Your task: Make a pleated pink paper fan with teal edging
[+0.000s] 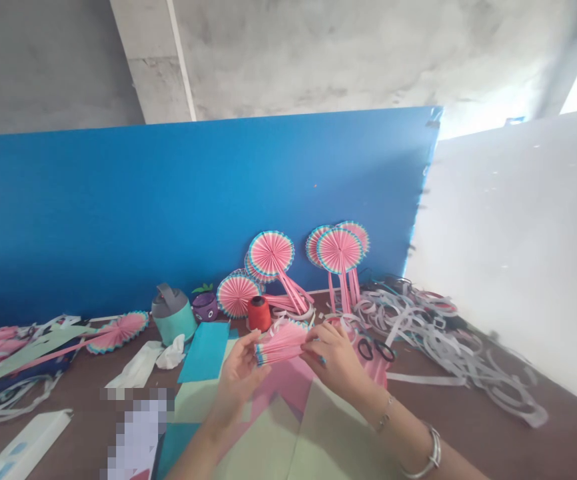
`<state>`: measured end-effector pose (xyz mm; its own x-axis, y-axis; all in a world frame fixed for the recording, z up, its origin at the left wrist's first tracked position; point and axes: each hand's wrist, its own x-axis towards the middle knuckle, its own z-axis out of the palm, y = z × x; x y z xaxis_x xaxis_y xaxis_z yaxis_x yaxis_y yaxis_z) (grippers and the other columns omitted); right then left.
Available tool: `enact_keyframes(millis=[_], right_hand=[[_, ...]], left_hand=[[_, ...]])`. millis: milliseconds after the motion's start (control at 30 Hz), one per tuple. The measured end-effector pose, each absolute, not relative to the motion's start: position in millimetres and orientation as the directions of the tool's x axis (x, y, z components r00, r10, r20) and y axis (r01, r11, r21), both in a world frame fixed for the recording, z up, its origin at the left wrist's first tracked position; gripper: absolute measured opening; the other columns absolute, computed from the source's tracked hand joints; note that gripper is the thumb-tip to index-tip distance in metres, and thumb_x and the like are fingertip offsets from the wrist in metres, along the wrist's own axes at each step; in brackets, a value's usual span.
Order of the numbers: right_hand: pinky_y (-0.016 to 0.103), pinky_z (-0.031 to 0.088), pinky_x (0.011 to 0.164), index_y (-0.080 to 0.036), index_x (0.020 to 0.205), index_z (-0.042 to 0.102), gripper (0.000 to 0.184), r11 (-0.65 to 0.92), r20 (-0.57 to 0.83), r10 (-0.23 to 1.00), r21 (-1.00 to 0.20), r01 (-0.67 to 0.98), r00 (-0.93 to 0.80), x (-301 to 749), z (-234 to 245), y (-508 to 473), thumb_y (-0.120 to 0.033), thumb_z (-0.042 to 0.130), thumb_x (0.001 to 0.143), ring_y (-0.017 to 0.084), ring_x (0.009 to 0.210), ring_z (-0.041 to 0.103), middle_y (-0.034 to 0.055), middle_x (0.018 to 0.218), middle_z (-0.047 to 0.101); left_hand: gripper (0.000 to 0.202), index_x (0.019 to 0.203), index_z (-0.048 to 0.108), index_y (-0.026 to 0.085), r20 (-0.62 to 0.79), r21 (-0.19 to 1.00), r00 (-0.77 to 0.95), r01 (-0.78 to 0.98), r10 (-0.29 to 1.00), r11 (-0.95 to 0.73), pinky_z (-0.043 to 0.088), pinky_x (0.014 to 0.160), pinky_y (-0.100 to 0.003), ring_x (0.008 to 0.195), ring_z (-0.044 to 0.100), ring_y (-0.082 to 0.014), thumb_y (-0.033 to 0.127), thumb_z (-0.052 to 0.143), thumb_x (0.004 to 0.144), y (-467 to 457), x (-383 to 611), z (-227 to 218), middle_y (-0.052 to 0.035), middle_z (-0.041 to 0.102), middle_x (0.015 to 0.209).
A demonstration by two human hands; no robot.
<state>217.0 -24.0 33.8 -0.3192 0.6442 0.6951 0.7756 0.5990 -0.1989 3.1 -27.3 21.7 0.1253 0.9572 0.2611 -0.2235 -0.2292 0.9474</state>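
Note:
Between my hands is a pleated pink paper fan [284, 345] with cream and blue edging, its folds partly gathered. My left hand [238, 373] holds the left end, thumb below and fingers behind. At the right end, my right hand [336, 353] pinches the paper with bent fingers; its fingertips are partly hidden. Beneath the hands lie pink paper [288, 383] and pale green sheets [268, 443]. Just behind the folded paper stands a red thread spool [258, 313]. Black-handled scissors [376, 350] lie right of my right hand.
Finished round fans [340, 250] lean against the blue partition [193, 200]. Curled white paper strips [433, 333] heap up at right. Leftward are a teal container [173, 317], a purple pot [205, 307], crumpled tissue [171, 353], another pink fan [121, 331] and a white box [33, 443].

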Motion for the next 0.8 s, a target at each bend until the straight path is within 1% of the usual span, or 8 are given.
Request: enact_keyframes(millis=[133, 267, 333, 433, 533, 600, 700, 800], right_hand=[[0.031, 0.031, 0.070, -0.021, 0.073, 0.066, 0.012, 0.610, 0.696, 0.633, -0.180, 0.771, -0.338, 214.0, 32.6, -25.2, -0.022, 0.061, 0.085, 0.017, 0.078, 0.053, 0.0023, 0.080, 0.065], [0.031, 0.032, 0.071, -0.022, 0.072, 0.066, 0.012, 0.610, 0.697, 0.636, -0.193, 0.768, -0.331, 210.8, 31.5, -26.6, -0.022, 0.063, 0.083, 0.017, 0.078, 0.053, 0.0015, 0.079, 0.064], [0.031, 0.033, 0.072, -0.022, 0.071, 0.066, 0.013, 0.610, 0.694, 0.637, -0.186, 0.770, -0.337, 209.5, 31.6, -27.4, -0.022, 0.064, 0.083, 0.016, 0.078, 0.053, 0.0011, 0.079, 0.064], [0.032, 0.034, 0.073, -0.022, 0.071, 0.066, 0.012, 0.620, 0.694, 0.629, -0.176, 0.764, -0.351, 208.3, 31.5, -28.3, -0.022, 0.064, 0.082, 0.016, 0.078, 0.053, 0.0007, 0.078, 0.064], [0.032, 0.035, 0.073, -0.022, 0.073, 0.066, 0.008, 0.630, 0.701, 0.623, -0.185, 0.754, -0.348, 207.7, 31.4, -28.7, -0.023, 0.065, 0.082, 0.017, 0.081, 0.055, 0.0009, 0.081, 0.065], [0.032, 0.036, 0.074, -0.023, 0.076, 0.067, 0.006, 0.622, 0.698, 0.629, -0.188, 0.760, -0.343, 207.7, 31.6, -28.9, -0.025, 0.065, 0.082, 0.017, 0.082, 0.056, 0.0016, 0.084, 0.066], [0.033, 0.037, 0.075, -0.024, 0.078, 0.068, 0.007, 0.614, 0.690, 0.639, -0.191, 0.766, -0.341, 208.1, 32.1, -29.2, -0.028, 0.065, 0.082, 0.018, 0.084, 0.056, 0.0023, 0.087, 0.065], [0.033, 0.036, 0.074, -0.024, 0.075, 0.068, 0.010, 0.620, 0.689, 0.641, -0.204, 0.757, -0.339, 208.7, 31.6, -28.8, -0.030, 0.064, 0.083, 0.018, 0.083, 0.055, 0.0022, 0.086, 0.066]], left_hand=[[0.045, 0.112, 0.058, 0.023, 0.192, 0.960, 0.243, -0.250, 0.951, -0.130, 0.048, 0.087, -0.032, 0.105, 0.060, -0.0211, 0.027, 0.072, 0.069, -33.2, 7.5, 26.1, -0.0069, 0.064, 0.116], [0.038, 0.104, 0.065, 0.020, 0.241, 0.957, 0.181, -0.208, 0.954, -0.203, 0.042, 0.098, -0.035, 0.115, 0.054, -0.0236, 0.025, 0.074, 0.067, -34.0, 11.5, 24.7, -0.0076, 0.063, 0.120], [0.040, 0.104, 0.066, 0.020, 0.233, 0.959, 0.151, -0.198, 0.961, -0.202, 0.042, 0.099, -0.037, 0.116, 0.054, -0.0253, 0.026, 0.075, 0.065, -32.8, 13.0, 22.1, -0.0082, 0.063, 0.121], [0.041, 0.105, 0.067, 0.019, 0.184, 0.970, 0.131, -0.183, 0.974, -0.158, 0.043, 0.097, -0.041, 0.109, 0.059, -0.0261, 0.029, 0.075, 0.065, -30.9, 13.9, 18.7, -0.0090, 0.068, 0.111], [0.026, 0.088, 0.073, 0.018, 0.228, 0.969, 0.080, -0.120, 0.970, -0.217, 0.040, 0.100, -0.043, 0.111, 0.058, -0.0276, 0.031, 0.075, 0.065, -28.6, 12.8, 17.0, -0.0099, 0.070, 0.106], [0.021, 0.082, 0.074, 0.019, 0.258, 0.963, 0.066, -0.091, 0.964, -0.252, 0.040, 0.101, -0.045, 0.110, 0.059, -0.0275, 0.032, 0.075, 0.065, -27.0, 11.4, 16.3, -0.0090, 0.071, 0.101], [0.021, 0.079, 0.075, 0.021, 0.243, 0.969, 0.057, -0.064, 0.968, -0.240, 0.043, 0.098, -0.046, 0.098, 0.064, -0.0262, 0.036, 0.076, 0.064, -25.3, 10.0, 15.8, -0.0060, 0.073, 0.087], [0.022, 0.075, 0.075, 0.022, 0.225, 0.973, 0.047, -0.066, 0.973, -0.222, 0.047, 0.093, -0.046, 0.091, 0.066, -0.0265, 0.040, 0.077, 0.062, -25.2, 9.7, 16.1, -0.0054, 0.074, 0.083]])
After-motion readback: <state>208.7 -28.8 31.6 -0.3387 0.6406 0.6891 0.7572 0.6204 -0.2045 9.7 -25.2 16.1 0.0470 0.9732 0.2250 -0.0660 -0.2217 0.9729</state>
